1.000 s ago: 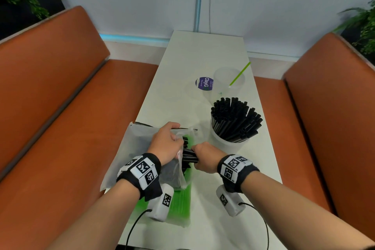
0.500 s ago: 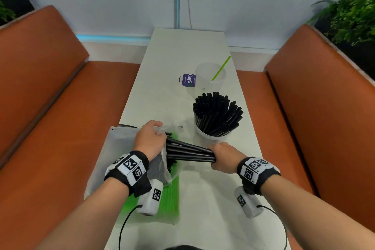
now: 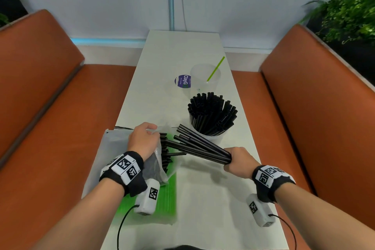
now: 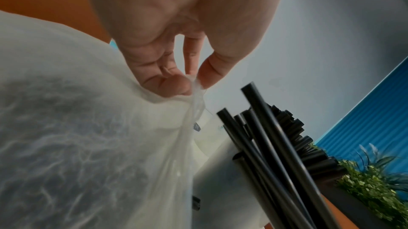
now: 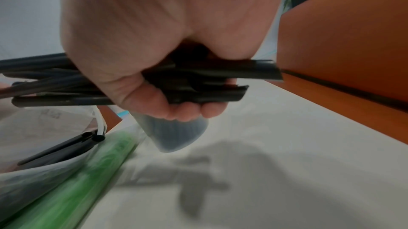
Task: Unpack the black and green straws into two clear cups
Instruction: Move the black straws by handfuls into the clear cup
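Note:
My right hand (image 3: 236,160) (image 5: 176,96) grips a bundle of black straws (image 3: 199,146) (image 5: 55,82) (image 4: 264,154) by one end, just clear of the plastic bag (image 3: 156,160) (image 4: 88,145). My left hand (image 3: 143,139) (image 4: 194,82) pinches the bag's open edge between thumb and fingers. A few black straws (image 5: 66,149) stay inside the bag. A near clear cup (image 3: 211,137) packed with black straws (image 3: 212,112) stands right of the bag. Behind it a far clear cup (image 3: 205,79) holds one green straw (image 3: 215,69). A packet of green straws (image 3: 162,199) (image 5: 77,180) lies under the bag.
The narrow white table (image 3: 178,50) runs away from me between two orange benches (image 3: 40,107) (image 3: 316,107). A round purple sticker (image 3: 182,81) lies left of the far cup. Plants (image 3: 349,8) stand behind the right bench.
My right hand has pulled the black straw bundle out of the bag to the right and swung its free ends up toward the near cup. My left hand has kept hold of the bag.

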A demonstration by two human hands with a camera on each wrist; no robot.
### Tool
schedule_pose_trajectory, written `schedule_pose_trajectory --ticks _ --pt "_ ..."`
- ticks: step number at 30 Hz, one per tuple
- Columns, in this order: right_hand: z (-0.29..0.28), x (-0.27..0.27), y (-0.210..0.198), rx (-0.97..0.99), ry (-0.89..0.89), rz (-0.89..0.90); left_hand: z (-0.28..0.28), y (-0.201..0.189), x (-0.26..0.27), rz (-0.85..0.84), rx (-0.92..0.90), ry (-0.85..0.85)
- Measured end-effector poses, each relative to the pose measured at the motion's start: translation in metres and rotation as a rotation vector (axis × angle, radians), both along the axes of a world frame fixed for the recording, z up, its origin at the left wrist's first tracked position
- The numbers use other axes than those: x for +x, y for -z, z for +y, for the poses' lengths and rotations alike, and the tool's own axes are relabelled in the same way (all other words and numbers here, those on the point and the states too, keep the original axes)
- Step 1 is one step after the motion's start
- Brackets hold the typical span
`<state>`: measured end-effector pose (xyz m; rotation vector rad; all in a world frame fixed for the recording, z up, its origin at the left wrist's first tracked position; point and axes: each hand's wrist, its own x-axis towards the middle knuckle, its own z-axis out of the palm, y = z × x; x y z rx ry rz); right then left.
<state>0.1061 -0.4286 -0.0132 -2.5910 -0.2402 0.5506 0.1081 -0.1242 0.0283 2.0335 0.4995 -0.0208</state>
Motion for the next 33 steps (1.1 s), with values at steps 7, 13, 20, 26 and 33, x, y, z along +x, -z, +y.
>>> schedule_pose_trajectory --ticks 7,13,20,26,33 --pt "0.017 0.0 -0.007 0.076 -0.048 -0.029 -0.019 -0.031 -0.005 -0.206 -0.225 -0.038" --pt "0.045 0.004 -0.023 -0.002 -0.237 -0.059 -0.041 -0.038 -0.006 -0.158 -0.21 0.12" --pt "0.066 0.002 -0.04 0.051 -0.25 -0.122 -0.045 -0.039 -0.007 -0.084 -0.243 0.177" --pt "0.074 0.006 -0.059 0.369 -0.013 -0.023 -0.044 -0.064 -0.002 -0.347 -0.554 -0.05" --pt "0.093 0.014 -0.107 1.121 0.256 0.047 -0.049 -0.052 -0.016 -0.105 -0.373 0.427"
